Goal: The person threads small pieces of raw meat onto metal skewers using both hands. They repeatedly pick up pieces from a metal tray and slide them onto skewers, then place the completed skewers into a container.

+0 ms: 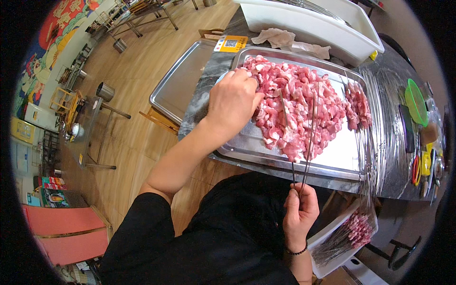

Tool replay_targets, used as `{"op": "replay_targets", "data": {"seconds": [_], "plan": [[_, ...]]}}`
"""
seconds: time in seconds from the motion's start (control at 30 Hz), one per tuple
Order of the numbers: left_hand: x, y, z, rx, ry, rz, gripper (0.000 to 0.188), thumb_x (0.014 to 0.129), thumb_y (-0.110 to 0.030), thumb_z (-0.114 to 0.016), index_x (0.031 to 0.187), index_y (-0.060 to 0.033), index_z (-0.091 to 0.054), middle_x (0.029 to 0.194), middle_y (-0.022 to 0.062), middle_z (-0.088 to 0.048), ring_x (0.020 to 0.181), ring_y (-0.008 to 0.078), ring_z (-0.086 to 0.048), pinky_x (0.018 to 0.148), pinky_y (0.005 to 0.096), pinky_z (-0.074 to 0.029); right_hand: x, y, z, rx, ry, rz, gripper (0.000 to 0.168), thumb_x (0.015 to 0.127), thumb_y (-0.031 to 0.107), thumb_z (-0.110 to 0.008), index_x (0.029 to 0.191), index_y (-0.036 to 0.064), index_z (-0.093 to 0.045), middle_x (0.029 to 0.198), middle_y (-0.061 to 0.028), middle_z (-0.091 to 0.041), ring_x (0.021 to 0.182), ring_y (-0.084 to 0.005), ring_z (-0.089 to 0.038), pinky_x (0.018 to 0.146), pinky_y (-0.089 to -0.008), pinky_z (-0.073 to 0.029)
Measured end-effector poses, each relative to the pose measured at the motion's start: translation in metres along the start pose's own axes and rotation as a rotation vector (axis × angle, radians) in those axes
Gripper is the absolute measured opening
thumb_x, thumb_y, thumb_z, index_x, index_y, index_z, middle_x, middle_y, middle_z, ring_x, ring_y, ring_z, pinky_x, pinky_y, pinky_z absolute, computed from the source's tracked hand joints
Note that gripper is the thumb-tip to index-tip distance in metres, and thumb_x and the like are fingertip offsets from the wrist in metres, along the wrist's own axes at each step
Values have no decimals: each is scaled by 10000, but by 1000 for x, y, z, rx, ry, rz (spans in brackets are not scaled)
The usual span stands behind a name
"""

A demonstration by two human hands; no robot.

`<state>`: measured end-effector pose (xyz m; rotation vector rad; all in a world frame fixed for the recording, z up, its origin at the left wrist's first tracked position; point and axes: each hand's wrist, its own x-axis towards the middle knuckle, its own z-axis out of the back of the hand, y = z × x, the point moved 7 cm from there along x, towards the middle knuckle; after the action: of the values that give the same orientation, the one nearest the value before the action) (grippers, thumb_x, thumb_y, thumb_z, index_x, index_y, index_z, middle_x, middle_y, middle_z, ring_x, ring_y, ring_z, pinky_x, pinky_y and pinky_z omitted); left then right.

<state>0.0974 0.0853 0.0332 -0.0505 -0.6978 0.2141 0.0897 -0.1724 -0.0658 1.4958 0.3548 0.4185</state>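
Observation:
My right hand (pixel 301 210) grips several thin metal skewers (pixel 310 142) below the near edge of a steel tray (pixel 245 153). One of them runs into pieces of meat at the front of the pile, and its tip shows farther up. Raw diced meat (pixel 299 103) is heaped on the tray. At the heap's left side rests my left hand (pixel 233 98), fingers curled down; the fingertips are hidden, so I cannot tell whether they hold a piece. Something pale blue (pixel 222 77) peeks out beside it. Finished meat skewers (pixel 358 105) lie across the tray's right end.
Bare skewers (pixel 386 135) cover the marble-patterned table's right part, near a green basket (pixel 416 102) and scissors (pixel 416 170). Behind the tray stand crumpled paper (pixel 278 38) and a white tub (pixel 302 25). A lower bin (pixel 343 235) holds loaded skewers. Another tray (pixel 181 78) sits left.

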Motion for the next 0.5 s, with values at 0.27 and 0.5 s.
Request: {"op": "replay_targets", "data": {"seconds": [0.27,0.5], "plan": [[-47,37,-9,-1066,358,721,173,969,-160,-589,921,-2,-640,861,54,-688,685,91,-636,567,253,-513,-14,-12,10,-65,72,-99,118,887,-17,-620,1004,-25,-628,848,-55,-643,718,-77,-576,657,-216,-473],[-64,19,-5,-1609,189,900,231,991,-254,-561,1046,-30,-578,960,169,-703,797,235,-717,676,344,-609,-20,-1,8,-147,149,-53,119,874,-22,-623,992,-21,-632,848,-83,-649,705,-105,-611,652,-228,-487]]}}
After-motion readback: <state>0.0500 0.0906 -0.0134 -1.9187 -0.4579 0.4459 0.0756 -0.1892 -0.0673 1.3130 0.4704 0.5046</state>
